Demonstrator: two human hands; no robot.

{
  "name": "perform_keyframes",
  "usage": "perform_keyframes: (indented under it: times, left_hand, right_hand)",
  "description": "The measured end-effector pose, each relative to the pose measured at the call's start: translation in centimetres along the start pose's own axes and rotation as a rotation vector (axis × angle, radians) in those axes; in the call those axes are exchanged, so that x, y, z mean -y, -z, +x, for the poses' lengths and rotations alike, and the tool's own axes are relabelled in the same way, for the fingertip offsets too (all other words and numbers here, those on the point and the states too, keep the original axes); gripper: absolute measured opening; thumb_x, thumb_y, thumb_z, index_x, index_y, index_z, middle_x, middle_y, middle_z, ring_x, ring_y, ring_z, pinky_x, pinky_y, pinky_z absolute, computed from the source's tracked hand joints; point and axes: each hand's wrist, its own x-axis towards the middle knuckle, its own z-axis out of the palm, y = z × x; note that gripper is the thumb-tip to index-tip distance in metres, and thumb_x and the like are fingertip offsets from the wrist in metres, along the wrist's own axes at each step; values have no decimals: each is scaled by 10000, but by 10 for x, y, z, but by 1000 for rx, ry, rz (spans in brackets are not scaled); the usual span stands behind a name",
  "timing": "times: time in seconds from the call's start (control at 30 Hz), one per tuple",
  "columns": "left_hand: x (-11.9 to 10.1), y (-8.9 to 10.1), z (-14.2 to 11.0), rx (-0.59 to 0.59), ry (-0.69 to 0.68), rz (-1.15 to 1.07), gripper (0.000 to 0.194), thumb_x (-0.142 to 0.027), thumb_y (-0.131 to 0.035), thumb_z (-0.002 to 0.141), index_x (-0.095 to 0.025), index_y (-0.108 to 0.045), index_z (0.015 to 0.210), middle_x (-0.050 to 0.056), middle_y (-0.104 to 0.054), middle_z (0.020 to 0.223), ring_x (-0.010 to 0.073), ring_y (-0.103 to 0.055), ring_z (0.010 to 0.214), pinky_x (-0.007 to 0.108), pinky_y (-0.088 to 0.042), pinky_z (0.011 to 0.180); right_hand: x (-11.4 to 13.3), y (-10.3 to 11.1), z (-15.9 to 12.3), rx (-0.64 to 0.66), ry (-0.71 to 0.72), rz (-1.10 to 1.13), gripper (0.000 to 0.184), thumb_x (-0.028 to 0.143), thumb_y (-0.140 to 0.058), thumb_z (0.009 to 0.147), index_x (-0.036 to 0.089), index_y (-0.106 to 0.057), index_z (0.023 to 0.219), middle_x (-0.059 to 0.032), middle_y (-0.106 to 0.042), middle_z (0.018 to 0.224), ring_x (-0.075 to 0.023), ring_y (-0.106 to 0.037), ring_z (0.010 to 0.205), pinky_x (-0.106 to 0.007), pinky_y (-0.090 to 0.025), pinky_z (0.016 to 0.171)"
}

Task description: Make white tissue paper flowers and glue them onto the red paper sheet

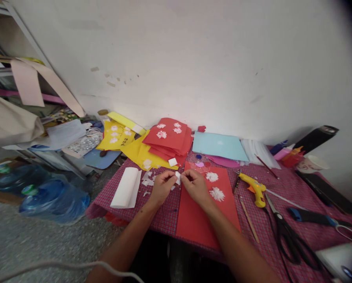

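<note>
Between the fingertips of my left hand (163, 186) and my right hand (196, 188) is a small white piece of paper (178, 179). Both hands are closed in a pinch on it, above the left edge of a red sheet (205, 224). Two white paper flowers, one (212, 177) above the other (217, 193), lie on that sheet right of my right hand. Loose white paper scraps (148, 181) are scattered left of my left hand. Farther left lies a folded white paper (125, 188).
Red sheets with white flowers (170, 135) are stacked at the back, beside yellow paper (140, 151) and a light blue sheet (220, 146). On the right lie a yellow glue gun (254, 186), black-handled scissors (290, 236) and a wooden stick (249, 220). Water bottles (52, 200) stand on the floor.
</note>
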Motion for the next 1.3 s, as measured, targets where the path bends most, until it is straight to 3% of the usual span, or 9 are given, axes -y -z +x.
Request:
perform_keyframes:
  times: [0.4,0.67,0.97,1.3]
  left_hand:
    - [3,2,0,21,-23,75,162,-309,-646,805,-155,-667,759,10,-619,685,132,-550,623,244,-444,614]
    - [0,2,0,-3,-32,120,173,-304,-648,798,-155,-656,710,-16,-566,644,107,-485,596,217,-384,575]
    - [6,1,1,20,45,46,193,-337,-657,797,-151,-675,749,9,-619,692,128,-569,624,244,-462,603]
    - [10,4,2,13,18,90,191,-332,-660,799,-147,-692,762,16,-632,701,123,-565,633,232,-455,605]
  right_hand:
    - [0,0,0,-2,-5,-1,115,210,-556,834,199,-616,737,3,-621,699,-157,-565,653,-266,-429,614]
    - [6,1,-3,9,149,-87,84,180,-563,826,214,-627,784,-13,-630,743,-173,-566,712,-295,-436,675]
    - [5,1,-2,3,191,-114,146,193,-552,863,227,-691,835,-33,-680,789,-191,-614,760,-321,-464,729]
    - [6,1,-2,-8,188,-86,160,165,-567,834,219,-717,838,-38,-697,795,-188,-630,756,-313,-473,725]
